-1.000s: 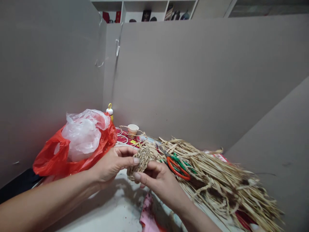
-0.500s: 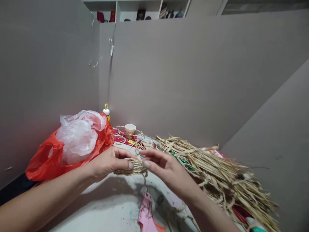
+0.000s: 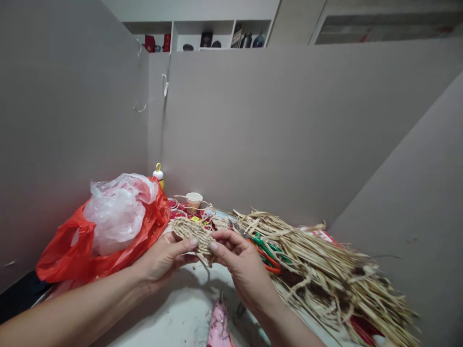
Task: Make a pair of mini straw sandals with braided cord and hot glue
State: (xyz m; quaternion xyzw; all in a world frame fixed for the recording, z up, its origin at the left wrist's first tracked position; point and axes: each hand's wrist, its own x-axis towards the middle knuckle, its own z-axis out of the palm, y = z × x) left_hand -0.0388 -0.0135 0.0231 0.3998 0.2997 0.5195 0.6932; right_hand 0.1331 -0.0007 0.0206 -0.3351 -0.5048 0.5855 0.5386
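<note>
A small flat piece of woven straw cord [image 3: 191, 231], rounded at its left end, is tilted up above the table with its rows facing me. My left hand [image 3: 162, 258] grips its lower left side, thumb on the front and fingers behind. At its right edge, my right hand [image 3: 240, 258] pinches it between thumb and fingers. A short loose end hangs from the bottom of the piece. Below the hands lies a pink glue gun [image 3: 219, 320], its nozzle pointing away from me and its lower part cut off by the frame.
Dry straw [image 3: 325, 260] lies heaped on the right, with green-handled scissors [image 3: 267, 248] and an orange handle [image 3: 271, 265] at its edge. A red plastic bag [image 3: 68, 250] with clear plastic stands left. Behind are a paper cup [image 3: 194, 202] and a yellow-white bottle [image 3: 158, 176].
The woven piece has turned from nearly edge-on to show its broad face. My right hand has closed on its right edge. The view has tilted up slightly.
</note>
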